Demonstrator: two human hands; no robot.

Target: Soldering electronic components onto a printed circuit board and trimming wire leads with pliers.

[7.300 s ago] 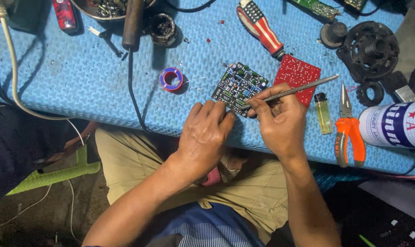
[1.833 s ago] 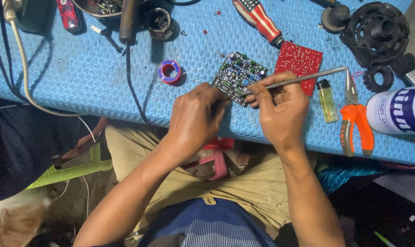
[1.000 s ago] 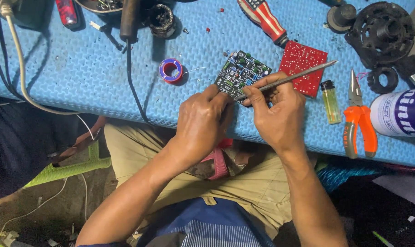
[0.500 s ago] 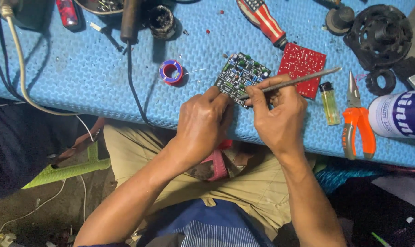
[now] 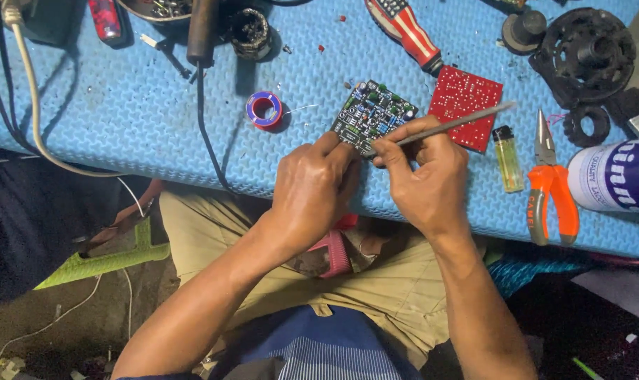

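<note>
A small black circuit board point(image 5: 373, 115) packed with green and blue components lies on the blue foam mat point(image 5: 122, 105). My left hand point(image 5: 312, 186) pinches its near edge with the fingertips. My right hand point(image 5: 426, 179) grips a thin grey metal tool point(image 5: 452, 124) like a pen, its tip touching the board's near right side. The tool's shaft slants up to the right, over a red perforated board point(image 5: 466, 107).
A purple solder spool point(image 5: 264, 110) lies left of the board. A yellow lighter point(image 5: 507, 159), orange-handled pliers point(image 5: 548, 184) and a white can point(image 5: 615, 174) sit at right. A striped screwdriver point(image 5: 407, 32), black round parts point(image 5: 588, 53) and cables point(image 5: 23, 84) line the far side.
Both hands and the black board have stayed nearly in place over the last second. The tool tip shifts only slightly on the board.
</note>
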